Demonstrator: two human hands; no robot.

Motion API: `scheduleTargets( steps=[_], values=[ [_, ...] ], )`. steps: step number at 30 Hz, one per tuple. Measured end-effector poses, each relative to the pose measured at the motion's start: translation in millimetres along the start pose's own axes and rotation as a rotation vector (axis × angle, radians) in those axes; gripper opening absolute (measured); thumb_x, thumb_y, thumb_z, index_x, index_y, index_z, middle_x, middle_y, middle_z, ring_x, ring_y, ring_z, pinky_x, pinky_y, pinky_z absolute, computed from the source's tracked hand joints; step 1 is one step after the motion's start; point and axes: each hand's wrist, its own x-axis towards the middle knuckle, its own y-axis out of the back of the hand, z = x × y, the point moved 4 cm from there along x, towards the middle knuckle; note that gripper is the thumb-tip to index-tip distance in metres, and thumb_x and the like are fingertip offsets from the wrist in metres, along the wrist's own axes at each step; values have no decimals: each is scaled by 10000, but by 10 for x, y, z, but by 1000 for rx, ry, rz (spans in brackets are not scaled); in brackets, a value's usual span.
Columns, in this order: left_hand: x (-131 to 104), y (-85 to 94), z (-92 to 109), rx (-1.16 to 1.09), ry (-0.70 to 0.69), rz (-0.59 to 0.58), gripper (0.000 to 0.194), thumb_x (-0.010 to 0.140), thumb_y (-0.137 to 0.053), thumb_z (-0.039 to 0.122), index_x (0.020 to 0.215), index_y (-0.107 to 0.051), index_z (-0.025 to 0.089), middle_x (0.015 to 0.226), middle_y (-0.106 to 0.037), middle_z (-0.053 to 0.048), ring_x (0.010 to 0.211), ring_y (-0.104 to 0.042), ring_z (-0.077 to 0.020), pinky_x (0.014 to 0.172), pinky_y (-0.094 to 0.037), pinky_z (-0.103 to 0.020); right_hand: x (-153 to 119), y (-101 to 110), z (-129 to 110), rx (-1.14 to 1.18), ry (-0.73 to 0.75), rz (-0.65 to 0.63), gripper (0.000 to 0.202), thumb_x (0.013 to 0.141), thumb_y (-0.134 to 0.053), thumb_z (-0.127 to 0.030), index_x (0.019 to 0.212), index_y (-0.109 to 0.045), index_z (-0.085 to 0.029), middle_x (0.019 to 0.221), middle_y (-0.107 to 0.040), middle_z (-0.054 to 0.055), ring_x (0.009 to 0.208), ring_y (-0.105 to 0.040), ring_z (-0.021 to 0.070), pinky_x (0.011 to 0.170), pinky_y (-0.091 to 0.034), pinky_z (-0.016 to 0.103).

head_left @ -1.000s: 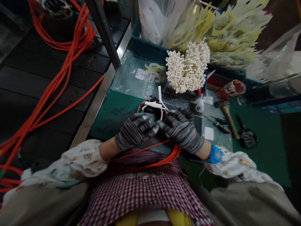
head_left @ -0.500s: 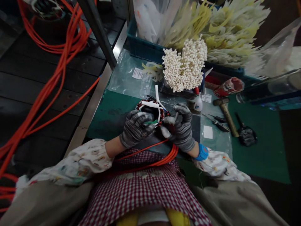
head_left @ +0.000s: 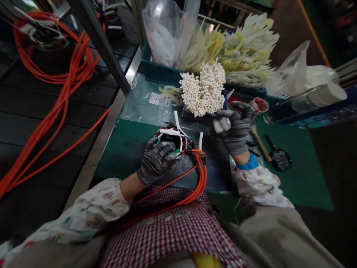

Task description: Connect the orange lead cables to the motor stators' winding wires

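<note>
My left hand point(head_left: 156, 160), in a grey striped glove, grips the near left side of a ring-shaped coil point(head_left: 182, 143) wound with dark and red wires. White sleeves point(head_left: 170, 132) lie over and stick up from the coil. Orange cables point(head_left: 201, 175) run from its right side towards the checked apron. My right hand point(head_left: 237, 128), gloved too, is away from the coil, just right of a bundle of thin white sticks point(head_left: 205, 89). Its fingers are curled, with something whitish at the tips that is too blurred to name. A short white tube point(head_left: 200, 141) stands between the hands.
Behind is a teal bin point(head_left: 161, 74) with pale yellow strips point(head_left: 245, 52) and plastic bags. A hammer handle point(head_left: 260, 143), a black tool point(head_left: 280, 158) and a clear bottle point(head_left: 304, 102) lie right. Orange cable loops point(head_left: 67, 78) hang at the left beyond a metal post point(head_left: 100, 44).
My right hand has left the coil and moved right and away from me, over where the small white bottle stood. My left hand stays on the coil. The whole view has shifted somewhat.
</note>
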Motion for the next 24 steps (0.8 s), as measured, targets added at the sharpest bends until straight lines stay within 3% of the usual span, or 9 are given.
scheduleTargets(
  steps=[5, 10, 14, 17, 19, 24],
  values=[
    [43, 41, -10, -75, 22, 10, 50, 1082, -718, 285, 1068, -684, 319, 1178, -829, 23, 1183, -739, -209, 1264, -489, -486, 175, -257, 219, -270, 217, 170, 333, 918, -933, -500, 1098, -799, -253, 1447, -681, 186, 1390, -517, 410, 1169, -430, 655],
    [-9, -17, -31, -45, 24, -64, 57, 1054, -733, 297, 1094, -720, 335, 1175, -816, 15, 1182, -733, -229, 1283, -477, -530, 193, -260, 173, -186, 218, 244, 219, 910, -916, -421, 931, -769, -260, 1346, -727, 162, 1280, -583, 384, 1133, -453, 658],
    [-36, -41, -41, -73, 15, -62, 51, 1081, -695, 292, 1072, -728, 330, 1173, -810, 6, 1193, -724, -221, 1286, -476, -523, 173, -118, 16, 130, 171, 125, 42, 996, -766, -278, 985, -729, -294, 1247, -767, 106, 1124, -715, 297, 994, -600, 525],
    [-51, -70, -51, -119, 25, -105, 72, 1077, -693, 289, 1109, -740, 333, 1213, -804, 5, 1233, -710, -230, 1309, -455, -539, 158, -102, -46, 305, 149, 52, 86, 990, -714, -221, 984, -678, -299, 1098, -791, 41, 988, -754, 257, 872, -623, 449],
    [-60, -89, -56, -131, 35, -123, 111, 1073, -695, 288, 1150, -752, 344, 1215, -803, 3, 1242, -706, -240, 1309, -453, -550, 149, -116, -18, 318, 141, 80, 119, 959, -728, -206, 1005, -666, -297, 1027, -755, 28, 975, -738, 260, 862, -617, 443],
    [-52, -78, -47, -118, 33, -29, 77, 1079, -701, 284, 1102, -751, 338, 1176, -803, 6, 1196, -716, -226, 1287, -473, -542, 116, -128, 123, 281, 164, 131, 469, 900, -796, -332, 1335, -632, -273, 1167, -668, 75, 907, -697, 255, 777, -644, 459]
  ],
)
